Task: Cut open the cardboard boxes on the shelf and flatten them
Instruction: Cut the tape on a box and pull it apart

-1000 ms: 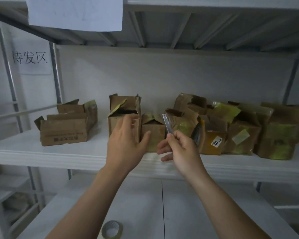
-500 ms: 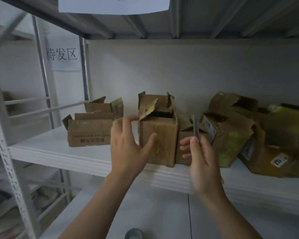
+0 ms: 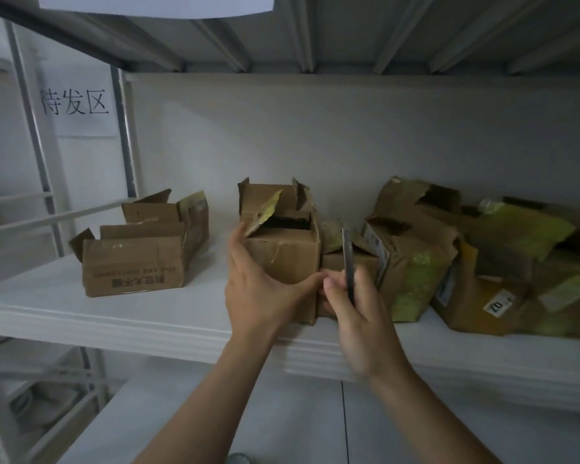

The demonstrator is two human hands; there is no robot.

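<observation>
**Left hand has taken the box**

Head view: your left hand (image 3: 262,289), open and short of it half a second ago, now clasps the upright box (image 3: 282,252) at frame centre, thumb across its front. Your right hand (image 3: 355,309) pinches the cutter (image 3: 347,259), blade up, at the box's right edge, so cutting can likely start. There is bare shelf (image 3: 198,306) to the left; crumpled boxes (image 3: 416,262) crowd the right.

Boxes (image 3: 283,259) matt brown cardboard, creased, w/ glossy yellowish tape; shelf (image 3: 114,316) smooth white-painted; cutter (image 3: 348,259) dull metal.
</observation>
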